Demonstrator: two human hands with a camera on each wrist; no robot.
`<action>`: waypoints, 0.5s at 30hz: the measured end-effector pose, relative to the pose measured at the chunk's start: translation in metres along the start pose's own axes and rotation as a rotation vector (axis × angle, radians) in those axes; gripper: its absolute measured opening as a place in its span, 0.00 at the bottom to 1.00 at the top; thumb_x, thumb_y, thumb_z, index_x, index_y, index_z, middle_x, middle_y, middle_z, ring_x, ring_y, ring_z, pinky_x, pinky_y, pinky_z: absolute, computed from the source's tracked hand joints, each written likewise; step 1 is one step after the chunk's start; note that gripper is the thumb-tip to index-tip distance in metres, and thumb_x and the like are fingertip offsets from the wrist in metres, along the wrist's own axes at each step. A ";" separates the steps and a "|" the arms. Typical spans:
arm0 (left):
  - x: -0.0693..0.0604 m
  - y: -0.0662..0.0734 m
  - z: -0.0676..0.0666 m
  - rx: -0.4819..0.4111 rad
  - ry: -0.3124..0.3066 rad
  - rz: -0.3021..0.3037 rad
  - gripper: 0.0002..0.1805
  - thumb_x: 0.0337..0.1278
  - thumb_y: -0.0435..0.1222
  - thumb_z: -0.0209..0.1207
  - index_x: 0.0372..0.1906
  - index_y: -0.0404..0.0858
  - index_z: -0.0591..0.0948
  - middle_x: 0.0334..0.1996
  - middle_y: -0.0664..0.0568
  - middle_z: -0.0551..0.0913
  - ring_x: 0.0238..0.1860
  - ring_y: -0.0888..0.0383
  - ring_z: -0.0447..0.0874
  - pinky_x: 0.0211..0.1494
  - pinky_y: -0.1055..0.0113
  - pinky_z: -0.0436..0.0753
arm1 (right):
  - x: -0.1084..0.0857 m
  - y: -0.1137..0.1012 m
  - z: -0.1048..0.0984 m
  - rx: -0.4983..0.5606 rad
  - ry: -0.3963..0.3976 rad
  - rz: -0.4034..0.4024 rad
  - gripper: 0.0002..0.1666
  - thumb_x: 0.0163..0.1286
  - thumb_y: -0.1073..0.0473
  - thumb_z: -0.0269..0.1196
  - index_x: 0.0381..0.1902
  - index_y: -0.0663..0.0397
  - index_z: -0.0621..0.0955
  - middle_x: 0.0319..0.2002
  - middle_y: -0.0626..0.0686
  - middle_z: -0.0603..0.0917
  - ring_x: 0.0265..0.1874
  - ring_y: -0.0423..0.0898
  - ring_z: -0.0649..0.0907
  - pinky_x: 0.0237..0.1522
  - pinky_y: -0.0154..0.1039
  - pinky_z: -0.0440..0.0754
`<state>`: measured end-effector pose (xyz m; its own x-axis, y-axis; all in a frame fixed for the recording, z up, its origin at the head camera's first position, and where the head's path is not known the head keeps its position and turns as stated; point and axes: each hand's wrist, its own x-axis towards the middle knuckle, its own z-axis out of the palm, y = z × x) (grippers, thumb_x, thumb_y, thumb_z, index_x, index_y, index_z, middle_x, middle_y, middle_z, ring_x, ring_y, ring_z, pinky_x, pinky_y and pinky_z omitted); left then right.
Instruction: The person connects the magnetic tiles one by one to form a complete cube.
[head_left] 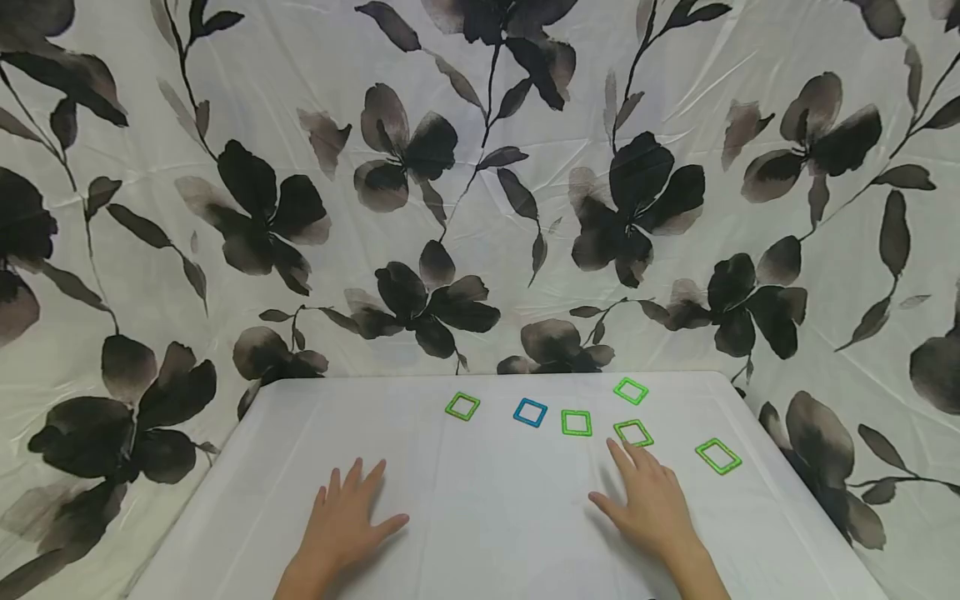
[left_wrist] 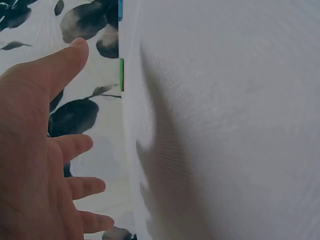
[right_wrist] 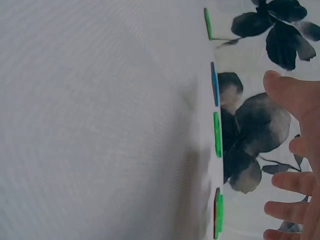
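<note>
My left hand [head_left: 341, 518] hovers over the left part of the white table with fingers spread and nothing held; the left wrist view shows its shadow below. My right hand [head_left: 651, 504] hovers on the right, fingers extended, also holding nothing. Its fingertips overlap a green diamond-shaped frame [head_left: 627, 422] in the head view, but the right wrist view shows the hand raised off the table. Other flat green frames lie at the far left [head_left: 473, 410], beside the blue frame [head_left: 542, 416], at the back [head_left: 642, 397] and at the right [head_left: 732, 467].
The white table [head_left: 480, 500] has its far edge just behind the frames. A light cloth [head_left: 540, 208] printed with dark flowers hangs behind the table and shows along both sides.
</note>
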<state>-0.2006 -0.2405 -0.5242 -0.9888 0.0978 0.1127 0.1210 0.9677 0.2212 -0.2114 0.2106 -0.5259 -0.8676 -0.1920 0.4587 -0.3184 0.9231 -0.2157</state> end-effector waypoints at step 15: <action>0.014 0.007 -0.003 -0.041 0.037 0.065 0.36 0.54 0.57 0.63 0.64 0.40 0.75 0.61 0.38 0.73 0.60 0.37 0.71 0.55 0.38 0.71 | 0.006 -0.004 0.001 0.043 0.047 0.004 0.25 0.55 0.51 0.73 0.48 0.55 0.84 0.44 0.55 0.84 0.42 0.56 0.83 0.41 0.54 0.80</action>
<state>-0.2135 -0.2331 -0.5179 -0.9749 0.1510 0.1638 0.1893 0.9490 0.2520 -0.2152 0.2055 -0.5231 -0.8501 -0.1719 0.4977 -0.3322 0.9084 -0.2538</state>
